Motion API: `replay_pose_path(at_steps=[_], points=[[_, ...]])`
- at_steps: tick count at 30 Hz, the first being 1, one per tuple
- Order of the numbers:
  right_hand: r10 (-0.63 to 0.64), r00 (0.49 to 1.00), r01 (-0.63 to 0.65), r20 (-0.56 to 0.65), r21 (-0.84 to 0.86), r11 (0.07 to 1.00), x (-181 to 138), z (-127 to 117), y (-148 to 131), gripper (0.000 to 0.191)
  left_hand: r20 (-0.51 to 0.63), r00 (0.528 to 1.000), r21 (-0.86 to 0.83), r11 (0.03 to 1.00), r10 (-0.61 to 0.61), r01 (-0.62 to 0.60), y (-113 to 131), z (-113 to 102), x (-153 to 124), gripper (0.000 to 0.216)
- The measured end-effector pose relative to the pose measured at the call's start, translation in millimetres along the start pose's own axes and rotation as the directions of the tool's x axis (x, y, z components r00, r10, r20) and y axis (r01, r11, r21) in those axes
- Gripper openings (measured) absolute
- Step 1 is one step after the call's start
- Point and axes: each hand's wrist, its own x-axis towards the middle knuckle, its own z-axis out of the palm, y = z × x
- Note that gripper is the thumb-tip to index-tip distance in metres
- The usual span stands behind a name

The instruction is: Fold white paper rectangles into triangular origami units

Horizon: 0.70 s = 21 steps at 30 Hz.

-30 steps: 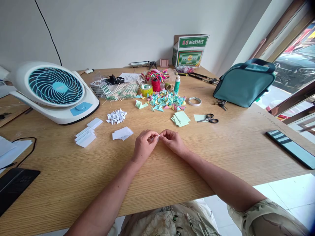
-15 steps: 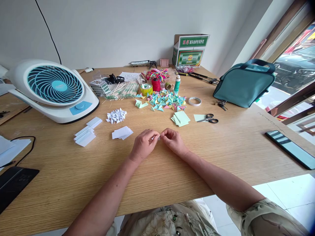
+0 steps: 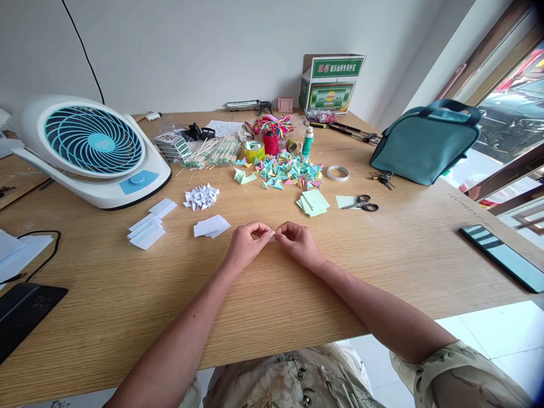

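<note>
Two hands, left [image 3: 249,245] and right [image 3: 298,245], pinch white paper [image 3: 272,237]; green-and-white box [image 3: 331,90] reads "专用扑克".

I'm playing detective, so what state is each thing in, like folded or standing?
Left hand: pinching small paper
Right hand: pinching it
White pieces: folded, heaped
Coloured pieces: folded, heaped
White slips: overlapping
Green sheets: stacked
Scissors: lying flat
Phone: screen up
Teal bag: upright
Box: upright
Fan: tilted, unclear if running

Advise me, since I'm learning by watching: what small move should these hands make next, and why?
Probably press a crease into the small white paper: the left hand and right hand both pinch it, and folded white paper pieces lie piled beyond.
</note>
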Motion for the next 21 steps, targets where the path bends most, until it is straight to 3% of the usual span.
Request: replay_pose_path(at_steps=[7, 13, 21], points=[[0.025, 0.998, -0.028, 0.059, 0.054, 0.998, 1.8, -2.4, 2.2, 0.017, 0.03, 0.998, -0.053, 0.997, -0.047, 0.048, -1.5, -1.0, -0.3, 0.02], [0.031, 0.997, -0.036, 0.069, 0.076, 0.996, 1.9, -2.1, -0.5, 0.018, 0.12, 0.973, -0.266, 0.938, -0.198, 0.224, -5.8, 0.9, -0.4, 0.027], [0.039, 0.997, -0.045, 0.065, 0.09, 0.995, 1.4, -1.7, -0.4, 0.017, 0.059, 0.985, -0.204, 0.964, -0.16, 0.169, -4.8, 4.1, -2.7, 0.023]])
